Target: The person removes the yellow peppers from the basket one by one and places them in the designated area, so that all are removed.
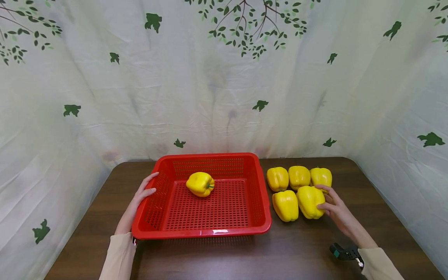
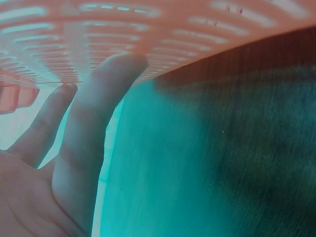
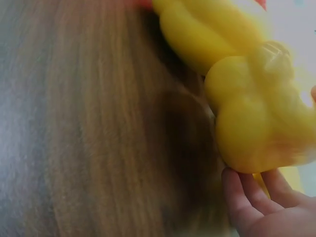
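Observation:
A yellow bell pepper (image 1: 200, 184) lies on its side in a red plastic basket (image 1: 231, 232) with slotted walls. Against the basket's left outer wall rest the fingers of my left hand (image 1: 140, 196), fairly straight; the left wrist view shows the fingertips (image 2: 129, 61) touching the slotted wall from outside. To the right of the basket, my right hand (image 1: 336, 212) holds the front right bell pepper (image 1: 309, 202) of a group between thumb and fingers. From the right wrist, that pepper (image 3: 247, 118) appears with fingers (image 3: 242, 200) along its side. Whether it is off the table cannot be told.
Beside the held pepper stands another yellow pepper (image 1: 285, 206), with a row of three behind: left (image 1: 277, 179), middle (image 1: 299, 177) and right (image 1: 321, 175). The brown wooden table (image 1: 210, 258) meets a pale leaf-printed curtain (image 1: 217, 116) at the back.

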The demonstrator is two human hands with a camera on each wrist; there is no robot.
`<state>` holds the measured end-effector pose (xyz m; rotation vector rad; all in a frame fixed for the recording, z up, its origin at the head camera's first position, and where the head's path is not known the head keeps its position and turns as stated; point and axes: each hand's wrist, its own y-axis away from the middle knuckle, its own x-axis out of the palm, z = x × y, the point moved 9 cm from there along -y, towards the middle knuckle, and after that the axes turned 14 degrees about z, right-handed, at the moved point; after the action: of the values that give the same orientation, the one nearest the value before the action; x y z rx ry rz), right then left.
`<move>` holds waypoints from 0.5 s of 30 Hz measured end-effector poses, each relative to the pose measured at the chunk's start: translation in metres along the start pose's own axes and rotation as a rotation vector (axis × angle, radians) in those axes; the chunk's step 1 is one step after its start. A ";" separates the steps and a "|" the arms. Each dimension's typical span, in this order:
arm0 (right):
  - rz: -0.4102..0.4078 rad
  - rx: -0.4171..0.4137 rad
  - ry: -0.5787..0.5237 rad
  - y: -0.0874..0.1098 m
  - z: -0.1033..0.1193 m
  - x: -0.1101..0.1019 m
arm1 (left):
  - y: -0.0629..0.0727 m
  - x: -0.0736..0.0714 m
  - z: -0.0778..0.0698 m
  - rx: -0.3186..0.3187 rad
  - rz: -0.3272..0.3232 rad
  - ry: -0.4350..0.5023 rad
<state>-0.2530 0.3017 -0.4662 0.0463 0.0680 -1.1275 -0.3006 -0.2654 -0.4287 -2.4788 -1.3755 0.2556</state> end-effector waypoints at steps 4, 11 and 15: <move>0.006 -0.008 0.009 0.000 -0.003 0.001 | 0.001 0.001 0.000 -0.005 0.002 0.014; 0.015 0.025 0.050 -0.002 -0.009 0.003 | 0.001 0.002 0.001 -0.014 0.016 0.026; 0.011 0.051 0.073 -0.003 -0.012 0.003 | 0.001 0.001 0.001 -0.021 0.009 0.009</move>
<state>-0.2546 0.2986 -0.4785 0.1330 0.1041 -1.1169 -0.2996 -0.2650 -0.4298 -2.5004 -1.3706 0.2336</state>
